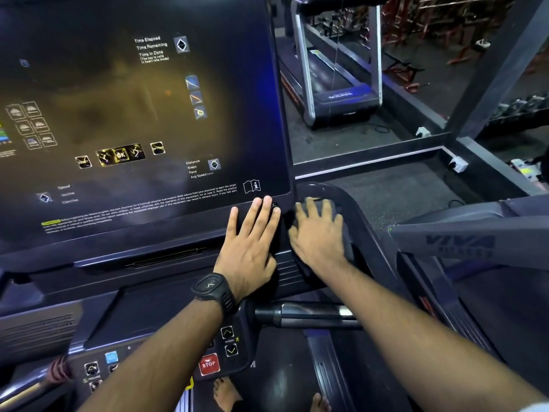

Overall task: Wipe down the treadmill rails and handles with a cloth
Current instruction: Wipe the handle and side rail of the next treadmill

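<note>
Step in hand, by our reading: wiping the curved handle point(355, 200) at the right edge of the console point(148, 114).

- Right grip point(318, 233): fingers spread and laid flat, pressing a dark cloth point(348, 246) onto the handle. It holds nothing pinched. The cloth is nearly the handle's colour, so we cannot trace its full outline.
- Left grip point(249, 236): flat, fingers straight, resting on the console's lower right corner just beside the right one. It is empty and probably bracing.

To do the step well, we would gather the cloth under the palm and wrap it round the bar so the underside is also reached. We would then draw it along the curve in one pass, without lifting.

Edges and room:
- The console frame touches the handle on the inner side, leaving a tight seam there.
- The outer side opens toward the floor, but a neighbouring machine's arm point(463, 242) lies near.
- Below are the metallic crossbar point(309, 315) and the red STOP button point(208, 364), so we would steer the forearms clear of the button.
</note>
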A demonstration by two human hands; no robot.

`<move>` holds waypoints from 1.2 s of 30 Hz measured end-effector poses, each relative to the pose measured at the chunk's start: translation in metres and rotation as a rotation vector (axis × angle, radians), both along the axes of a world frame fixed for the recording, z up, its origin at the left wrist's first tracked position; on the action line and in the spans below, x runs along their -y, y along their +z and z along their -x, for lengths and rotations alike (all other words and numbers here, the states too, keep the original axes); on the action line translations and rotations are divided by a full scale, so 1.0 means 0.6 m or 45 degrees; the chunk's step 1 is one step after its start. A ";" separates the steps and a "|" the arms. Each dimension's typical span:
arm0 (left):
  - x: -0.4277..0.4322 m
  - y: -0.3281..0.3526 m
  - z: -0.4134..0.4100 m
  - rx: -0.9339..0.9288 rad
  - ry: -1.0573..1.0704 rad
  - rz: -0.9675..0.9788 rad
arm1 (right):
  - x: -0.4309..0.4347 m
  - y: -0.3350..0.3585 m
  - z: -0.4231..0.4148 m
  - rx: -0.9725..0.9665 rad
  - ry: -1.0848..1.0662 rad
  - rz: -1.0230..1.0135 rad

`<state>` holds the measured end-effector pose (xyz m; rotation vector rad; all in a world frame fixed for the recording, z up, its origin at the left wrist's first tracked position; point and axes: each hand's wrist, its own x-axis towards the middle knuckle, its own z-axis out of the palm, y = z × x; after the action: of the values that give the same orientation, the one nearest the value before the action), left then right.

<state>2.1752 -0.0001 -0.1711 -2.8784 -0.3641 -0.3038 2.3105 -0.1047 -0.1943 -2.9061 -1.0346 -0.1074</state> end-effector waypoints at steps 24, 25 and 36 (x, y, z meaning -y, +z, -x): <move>0.001 0.000 -0.001 -0.005 0.012 0.018 | -0.045 0.016 -0.058 -0.139 0.203 -0.012; 0.001 0.000 -0.001 -0.008 0.014 0.018 | -0.047 0.022 -0.072 -0.187 0.223 -0.064; 0.001 0.001 0.000 -0.003 0.018 0.035 | -0.032 0.024 -0.080 -0.239 0.353 0.063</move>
<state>2.1754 -0.0008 -0.1706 -2.9014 -0.3907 -0.2951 2.3582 -0.0853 -0.1801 -2.7129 -1.4043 0.2004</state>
